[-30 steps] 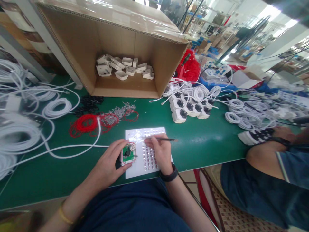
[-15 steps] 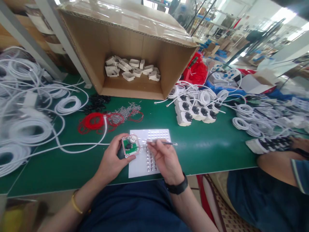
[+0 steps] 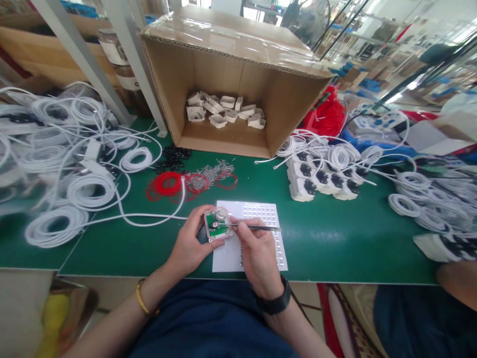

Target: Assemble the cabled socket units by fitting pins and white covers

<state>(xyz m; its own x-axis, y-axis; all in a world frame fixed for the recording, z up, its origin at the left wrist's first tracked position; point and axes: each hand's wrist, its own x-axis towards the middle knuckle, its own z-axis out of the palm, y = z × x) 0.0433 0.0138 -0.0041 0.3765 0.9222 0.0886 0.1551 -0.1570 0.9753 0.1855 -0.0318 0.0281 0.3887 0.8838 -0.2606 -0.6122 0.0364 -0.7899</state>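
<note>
My left hand (image 3: 190, 243) is closed around the edges of a small white octagonal housing with a green circuit board (image 3: 211, 219) inside and a red line round its rim. In my right hand (image 3: 257, 248), thumb and fingers pinch a slim tool that looks like tweezers (image 3: 261, 227), dark toward its right end. Its thin metal tip reaches over the board to a small shiny round piece (image 3: 215, 225). Beneath both hands lies a white sheet (image 3: 225, 258) with rows of shiny round dots (image 3: 279, 248), partly hidden by my right hand.
An open cardboard box (image 3: 238, 44) at the back holds several white housings (image 3: 218, 121). Red rings (image 3: 167, 184), screws (image 3: 216, 171) and coiled white cables (image 3: 91, 191) lie left. Cabled white housings (image 3: 301, 189) stand right. Another person's arm (image 3: 460, 281) is at the far right.
The tweezers' tip has moved left from the dotted sheet onto the circuit board, where a shiny round piece now shows. The camera view has shifted left, and the other person's arm shows less.
</note>
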